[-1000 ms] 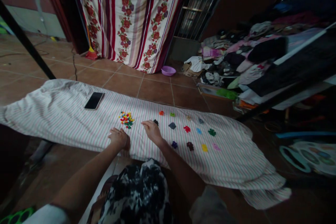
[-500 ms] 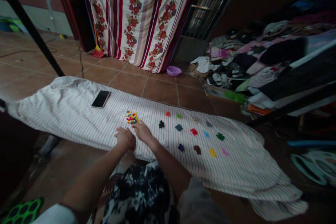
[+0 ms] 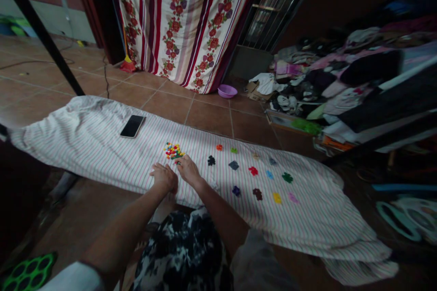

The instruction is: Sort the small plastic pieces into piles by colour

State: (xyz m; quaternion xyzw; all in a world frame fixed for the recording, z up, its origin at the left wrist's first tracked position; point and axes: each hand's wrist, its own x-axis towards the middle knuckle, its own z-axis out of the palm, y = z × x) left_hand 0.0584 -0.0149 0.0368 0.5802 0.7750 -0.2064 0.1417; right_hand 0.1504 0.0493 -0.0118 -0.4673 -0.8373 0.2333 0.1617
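Observation:
A heap of small mixed-colour beads (image 3: 173, 150), mostly yellow, red, green and white, lies on the striped cloth (image 3: 102, 145). My right hand (image 3: 188, 170) reaches to the near edge of this heap, its fingertips pressed together among the nearest pieces. Whatever sits between them is too small to make out. Just left of it, my left hand (image 3: 164, 177) rests on the cloth near its front edge, fingers partly spread and holding nothing visible. Sorted single-colour clusters lie to the right, among them a black cluster (image 3: 211, 160), a red cluster (image 3: 253, 171) and a dark green cluster (image 3: 287, 177).
A phone (image 3: 133, 126) lies on the cloth left of the heap. Beyond, a purple basin (image 3: 227, 91) stands on the tiled floor before a floral curtain (image 3: 191, 22). Clothes (image 3: 321, 72) are piled at the right. A black pole (image 3: 44, 32) slants at the left.
The view has shifted slightly. My right fingertips stay at the heap's near edge, with a few pieces there slightly rearranged. My left hand keeps its place.

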